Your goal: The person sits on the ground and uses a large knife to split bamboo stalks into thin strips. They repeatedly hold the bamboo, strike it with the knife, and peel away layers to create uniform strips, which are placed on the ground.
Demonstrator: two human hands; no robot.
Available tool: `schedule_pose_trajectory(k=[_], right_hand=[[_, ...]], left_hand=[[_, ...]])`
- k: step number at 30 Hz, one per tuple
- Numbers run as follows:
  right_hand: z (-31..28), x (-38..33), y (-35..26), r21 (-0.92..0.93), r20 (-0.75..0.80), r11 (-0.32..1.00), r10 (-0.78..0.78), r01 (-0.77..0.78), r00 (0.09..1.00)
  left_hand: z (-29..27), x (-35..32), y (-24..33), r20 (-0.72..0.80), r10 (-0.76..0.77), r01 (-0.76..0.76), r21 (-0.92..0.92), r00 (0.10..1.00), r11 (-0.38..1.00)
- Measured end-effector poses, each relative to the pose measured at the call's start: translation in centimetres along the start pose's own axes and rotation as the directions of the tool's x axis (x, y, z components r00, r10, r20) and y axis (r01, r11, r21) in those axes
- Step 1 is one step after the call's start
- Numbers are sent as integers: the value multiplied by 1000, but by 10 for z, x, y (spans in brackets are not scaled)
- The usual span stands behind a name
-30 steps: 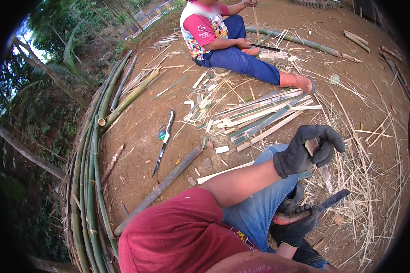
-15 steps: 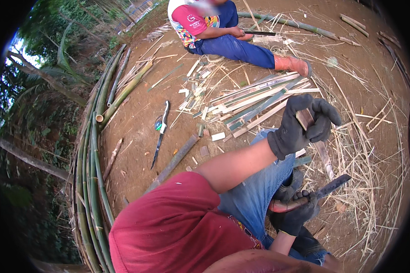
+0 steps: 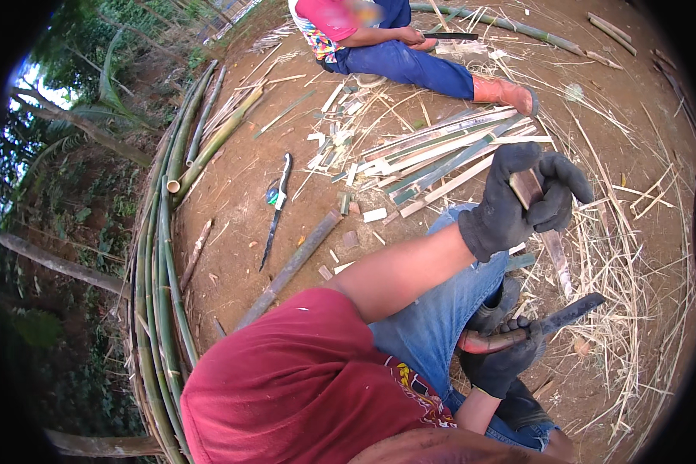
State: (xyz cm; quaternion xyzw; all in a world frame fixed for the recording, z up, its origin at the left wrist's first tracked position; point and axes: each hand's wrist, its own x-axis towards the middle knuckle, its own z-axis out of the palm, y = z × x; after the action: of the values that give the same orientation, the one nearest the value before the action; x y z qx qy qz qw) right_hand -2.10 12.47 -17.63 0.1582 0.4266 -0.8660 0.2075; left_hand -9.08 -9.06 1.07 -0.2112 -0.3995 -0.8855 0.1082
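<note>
Split bamboo strips (image 3: pixel 441 158) are heaped on the bare earth just beyond the gloved left hand (image 3: pixel 514 205), and the ground to the right is covered by tangled shavings (image 3: pixel 630 332). A curved-handled saw (image 3: pixel 273 232) is laid farther left, with a blue-green round object (image 3: pixel 272 196) touching it; near it a dark bamboo length (image 3: pixel 300 257) is partly overlapped by the maroon shirt (image 3: pixel 286 379). The left side is lined by long green poles (image 3: pixel 162 301). Beyond the heap, a seated co-worker (image 3: pixel 417 66) is seen, by whom a dark blade (image 3: pixel 456 35) is held. A wooden piece (image 3: pixel 527 189) is gripped in the curled fingers of the left hand, raised above the jeans leg (image 3: pixel 433 332). A knife (image 3: pixel 572 313) is held by its handle in the closed fingers of the gloved right hand (image 3: pixel 503 367), beside a dark boot (image 3: pixel 499 309). Much of the wooden piece is hidden by the glove; whether the pale strip (image 3: pixel 555 259) below is joined to it cannot be told. The co-worker is cut off by the upper edge, and the foliage (image 3: pixel 62 309) is lost in shadow.
</note>
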Motion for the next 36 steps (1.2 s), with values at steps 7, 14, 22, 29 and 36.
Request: schedule_pose_trajectory(k=[7, 14, 22, 29, 36], right_hand=[[17, -13, -9, -64, -83, 997, 28, -34, 996], [27, -10, -5, -21, -85, 999, 29, -31, 996], [27, -12, -7, -69, -116, 997, 8, -16, 993], [22, -10, -4, 22, -109, 996, 84, -82, 991], [-8, 3, 8, -20, 23, 995, 94, -94, 995]], left_hand=[[7, -6, -1, -42, -29, 32, 66, 999, 997], [9, -5, 0, 19, -34, 33, 53, 999, 998], [16, -5, 2, -77, 9, -2, 92, 997, 996], [9, -3, 3, -210, 130, -123, 48, 969, 991], [9, -2, 7, -144, 88, -70, 131, 986, 989]])
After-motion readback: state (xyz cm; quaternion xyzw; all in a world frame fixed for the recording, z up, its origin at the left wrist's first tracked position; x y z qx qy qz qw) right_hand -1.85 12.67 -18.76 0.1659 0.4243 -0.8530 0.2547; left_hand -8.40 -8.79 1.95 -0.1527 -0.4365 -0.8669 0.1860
